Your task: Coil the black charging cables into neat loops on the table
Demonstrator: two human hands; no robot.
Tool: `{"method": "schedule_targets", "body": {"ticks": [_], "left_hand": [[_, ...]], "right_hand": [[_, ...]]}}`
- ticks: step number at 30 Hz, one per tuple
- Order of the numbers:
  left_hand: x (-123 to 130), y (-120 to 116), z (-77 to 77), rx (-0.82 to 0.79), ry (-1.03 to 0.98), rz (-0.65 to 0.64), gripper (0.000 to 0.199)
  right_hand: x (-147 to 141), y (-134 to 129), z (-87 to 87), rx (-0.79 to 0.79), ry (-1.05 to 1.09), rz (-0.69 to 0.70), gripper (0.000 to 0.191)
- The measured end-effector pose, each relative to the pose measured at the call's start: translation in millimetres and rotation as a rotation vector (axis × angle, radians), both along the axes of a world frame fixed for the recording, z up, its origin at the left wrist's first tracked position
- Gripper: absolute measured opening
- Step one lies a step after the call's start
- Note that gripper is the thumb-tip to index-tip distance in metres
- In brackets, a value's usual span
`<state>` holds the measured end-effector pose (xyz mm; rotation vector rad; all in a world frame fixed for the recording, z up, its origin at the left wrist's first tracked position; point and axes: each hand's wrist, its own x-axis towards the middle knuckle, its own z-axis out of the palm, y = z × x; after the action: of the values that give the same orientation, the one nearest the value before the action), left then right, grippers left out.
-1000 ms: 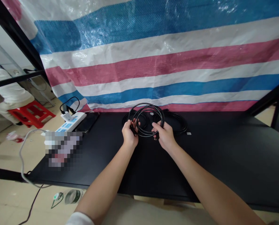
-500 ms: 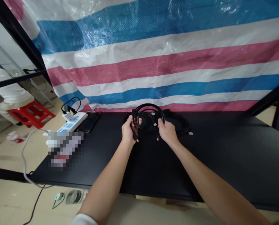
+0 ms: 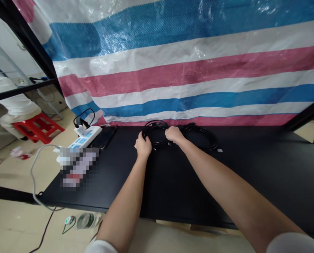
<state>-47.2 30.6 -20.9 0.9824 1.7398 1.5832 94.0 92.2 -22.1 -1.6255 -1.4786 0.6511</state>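
Note:
A coiled black cable point(image 3: 157, 122) rests at the back of the black table point(image 3: 238, 179), near the striped sheet. My left hand point(image 3: 143, 145) is closed on the left side of its loop, thumb toward the middle. My right hand point(image 3: 173, 134) grips the loop's right side, its fingertips mostly hidden behind the hand. Two small cable ends show at the lower part of the coil. Just right of my right hand lies a second black cable coil point(image 3: 213, 138), with a small white tag point(image 3: 219, 150) at its lower right edge.
At the table's left are a white power strip point(image 3: 80, 141) with plugs, a dark phone point(image 3: 104, 137) and a pixelated item point(image 3: 79, 170). Behind hangs a striped sheet point(image 3: 172, 80). A person point(image 3: 19, 103) sits on a red stool point(image 3: 38, 125). A clear bottle point(image 3: 86, 221) stands below.
The coil in my hands has come down onto the table at the back. My right hand has moved left, closer to my left hand. The view has shifted slightly left.

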Motion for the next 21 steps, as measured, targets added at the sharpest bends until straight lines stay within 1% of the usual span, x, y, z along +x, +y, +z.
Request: {"method": "schedule_targets", "body": {"ticks": [3,4,7,9,10,11,13,15,16,18,21], "left_hand": [[3,0,-2.9,-0.06,0.184,-0.079,0.022],[4,-1,-3.6,-0.058,0.224,-0.098,0.023],[6,-4,-4.0,-0.028,0.326,-0.113,0.028],[7,-8,-3.3,0.014,0.43,-0.135,0.03],[7,-10,-2.9,0.04,0.479,-0.167,0.028],[8,-11,-2.7,0.066,0.514,-0.221,0.025],[9,-13,-3.3,0.119,0.534,-0.388,0.018],[9,-13,-4.6,0.167,0.54,-0.562,0.015],[9,-12,-5.1,0.184,0.557,-0.62,0.014],[9,-12,-5.3,0.196,0.615,-0.669,0.014],[8,-14,-2.6,0.178,0.651,-0.679,0.022]], "right_hand": [[-2,-2,4.2,-0.143,-0.16,-0.033,0.004],[-2,-4,6.9,-0.169,-0.204,-0.044,0.005],[-7,-14,16.4,-0.201,-0.317,-0.06,0.025],[-11,-21,22.5,-0.208,-0.461,-0.036,0.037],[-13,-24,25.2,-0.21,-0.552,-0.019,0.042],[-14,-27,27.5,-0.207,-0.644,-0.001,0.045],[-16,-31,30.8,-0.186,-0.783,0.03,0.049],[-15,-34,32.4,-0.145,-0.868,0.072,0.052],[-14,-35,32.7,-0.122,-0.898,0.106,0.05],[-10,-37,32.6,-0.086,-0.933,0.18,0.044],[-1,-40,31.6,-0.017,-0.927,0.237,0.038]]}}
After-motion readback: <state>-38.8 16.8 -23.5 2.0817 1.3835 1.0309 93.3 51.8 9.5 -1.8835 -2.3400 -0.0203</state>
